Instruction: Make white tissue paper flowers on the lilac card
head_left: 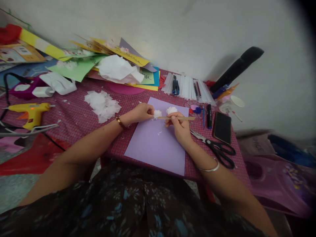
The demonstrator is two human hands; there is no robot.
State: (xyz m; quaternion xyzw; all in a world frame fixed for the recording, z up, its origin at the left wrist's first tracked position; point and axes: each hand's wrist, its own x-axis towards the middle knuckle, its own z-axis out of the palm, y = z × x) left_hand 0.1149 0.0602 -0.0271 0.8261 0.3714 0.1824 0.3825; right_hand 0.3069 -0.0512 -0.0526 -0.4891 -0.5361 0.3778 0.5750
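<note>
The light is soft and even, and rather dim, with no glare. A black case (237,69) leaning against the wall (172,29) throws a faint shadow to its left. The corners darken, strongly at upper right. The wide lens bends the table (81,118) edges. The floral clothing (138,204) at the bottom is blurred.

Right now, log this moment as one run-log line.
left hand: pinching white tissue puff | right hand: holding wooden stick against it | surface: lilac paper sheet | nearby: second puff, scissors
</note>
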